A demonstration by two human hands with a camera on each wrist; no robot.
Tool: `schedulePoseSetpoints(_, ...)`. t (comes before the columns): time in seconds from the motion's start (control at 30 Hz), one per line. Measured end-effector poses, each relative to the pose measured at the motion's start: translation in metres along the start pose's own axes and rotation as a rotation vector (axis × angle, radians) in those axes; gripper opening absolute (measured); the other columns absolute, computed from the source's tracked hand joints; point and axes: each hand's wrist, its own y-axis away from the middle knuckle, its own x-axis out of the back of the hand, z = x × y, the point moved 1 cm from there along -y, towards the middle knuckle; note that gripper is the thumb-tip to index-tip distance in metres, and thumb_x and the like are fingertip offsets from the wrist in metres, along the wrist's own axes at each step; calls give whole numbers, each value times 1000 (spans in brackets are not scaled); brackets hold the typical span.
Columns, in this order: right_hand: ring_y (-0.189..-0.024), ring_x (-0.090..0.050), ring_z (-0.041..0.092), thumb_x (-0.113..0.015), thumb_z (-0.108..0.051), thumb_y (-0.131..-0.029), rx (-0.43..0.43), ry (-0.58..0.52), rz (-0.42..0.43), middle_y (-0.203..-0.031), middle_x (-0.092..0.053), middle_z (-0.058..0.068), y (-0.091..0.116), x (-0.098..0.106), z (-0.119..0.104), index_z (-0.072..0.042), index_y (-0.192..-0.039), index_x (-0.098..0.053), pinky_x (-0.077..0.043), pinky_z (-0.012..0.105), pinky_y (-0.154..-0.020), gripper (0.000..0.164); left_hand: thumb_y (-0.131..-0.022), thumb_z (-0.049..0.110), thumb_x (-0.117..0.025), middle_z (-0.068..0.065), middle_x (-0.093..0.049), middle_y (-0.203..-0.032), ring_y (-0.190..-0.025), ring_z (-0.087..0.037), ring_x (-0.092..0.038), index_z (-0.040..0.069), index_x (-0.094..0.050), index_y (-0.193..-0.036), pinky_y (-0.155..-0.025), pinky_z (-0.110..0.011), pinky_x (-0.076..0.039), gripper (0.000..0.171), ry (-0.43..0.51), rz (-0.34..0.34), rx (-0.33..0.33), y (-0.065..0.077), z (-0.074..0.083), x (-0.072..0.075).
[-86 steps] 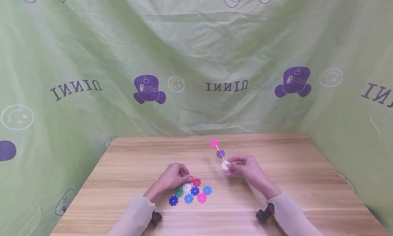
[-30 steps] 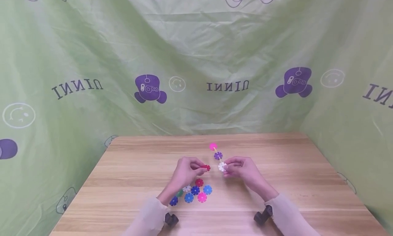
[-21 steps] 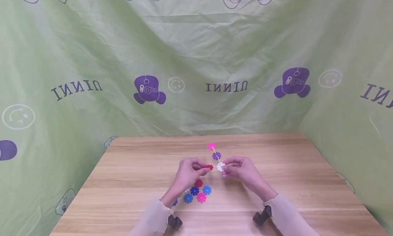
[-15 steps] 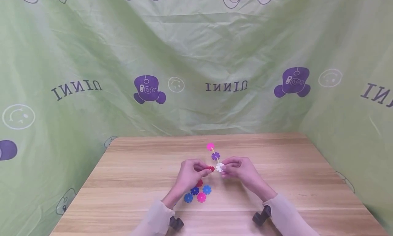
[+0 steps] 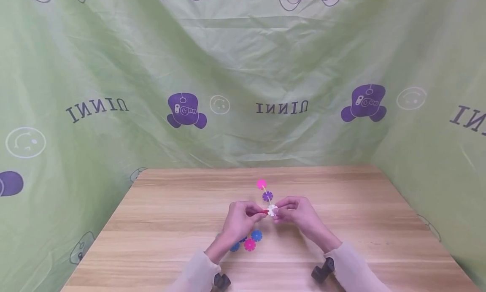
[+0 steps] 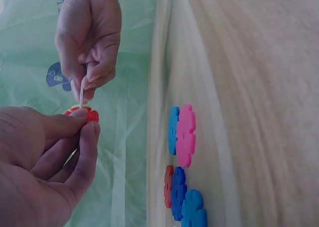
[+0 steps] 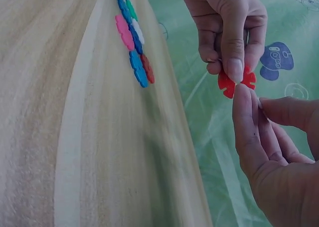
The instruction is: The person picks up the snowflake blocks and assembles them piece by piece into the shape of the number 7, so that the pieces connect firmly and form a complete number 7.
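My view takes in a wood-grained desk (image 5: 152, 224), backed by creased green cloth (image 5: 243, 51) with purple prints. Loose discs (image 5: 249, 244) lie on the desk; the left hand (image 5: 237, 221) blocks some from my head camera. Its fingers pinch a red disc (image 7: 248, 78) right at a white disc (image 5: 271, 210), which the right hand (image 5: 298, 214) grips above the desk, chained to purple (image 5: 267, 196) and pink discs (image 5: 261, 184). I can't tell whether red and white interlock.

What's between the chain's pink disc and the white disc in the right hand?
In the head view, a purple disc lies between the pink disc and the white disc, with a thin yellow piece on each side of it.
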Motion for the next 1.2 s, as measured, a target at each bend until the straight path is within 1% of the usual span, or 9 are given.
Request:
schedulePoseSetpoints(0.27,-84,-79,20,-69,4,-93,-3,-27,13,-100,-79,17,0,-3,2,15,-118,-64,-66,40,-87,27,-91,11,-81,-3,-83,-91,-78,-8,-75,15,-82,-94,-67,-16,-59,5,-95,24,-44,1,5,-5)
schedulePoseSetpoints(0.37,-85,-79,20,-69,4,-94,-7,-35,23,-100,-79,17,0,-2,3,15,-119,-63,-66,38,-87,28,-91,11,-81,-3,-83,-93,-79,-9,-76,15,-82,-95,-67,-16,-59,6,-96,31,-52,1,6,-6)
schedulePoseSetpoints(0.6,-87,-79,21,-72,0,-94,-10,-28,11,-100,-79,16,-2,-2,4,14,-119,-63,-66,38,-87,30,-91,13,-82,-1,-83,-90,-84,-26,-79,16,-83,-95,-67,-18,-59,5,-41,38,-27,1,1,-7)
schedulePoseSetpoints(0.7,-86,-79,20,-73,1,-93,-16,-34,18,-99,-79,14,-2,-3,6,14,-119,-63,-66,38,-87,30,-91,14,-82,-1,-83,-90,-84,-23,-79,16,-82,-95,-69,-18,-60,5,-36,28,-36,1,-1,-6)
schedulePoseSetpoints(0.8,-87,-79,21,-73,0,-93,-22,-41,24,-101,-79,16,-3,-4,6,13,-120,-63,-66,37,-87,32,-91,15,-82,-1,-82,-91,-81,-19,-77,16,-81,-96,-67,-20,-61,6,-22,14,-36,0,-3,-2)
schedulePoseSetpoints(0.9,-88,-79,22,-73,-1,-94,-19,-39,27,-103,-79,17,-3,-4,7,12,-122,-64,-66,37,-88,33,-89,16,-84,-3,-82,-93,-75,-22,-75,14,-80,-100,-61,-28,-63,12,6,-11,-24,-2,-6,5)
schedulePoseSetpoints(0.97,-90,-79,22,-72,-1,-95,-17,-33,34,-104,-79,17,-3,-3,7,12,-123,-64,-65,38,-89,32,-89,18,-85,-4,-81,-96,-77,-23,-74,12,-79,-104,-62,-29,-63,18,-4,-29,-27,-2,-10,11)
schedulePoseSetpoints(1.1,-90,-79,22,-70,-1,-96,-13,-13,50,-105,-79,16,-2,1,7,11,-125,-64,-65,39,-90,32,-89,20,-85,-5,-79,-104,-90,-19,-73,7,-77,-112,-75,-26,-62,28,-90,-67,-48,-3,-20,24)
schedulePoseSetpoints(1.2,-90,-79,22,-70,-2,-96,-10,-12,52,-105,-79,16,-2,4,5,10,-125,-64,-65,39,-91,32,-89,22,-84,-8,-78,-109,-97,-17,-70,7,-76,-113,-81,-27,-61,31,-154,-100,-33,-1,-29,35)
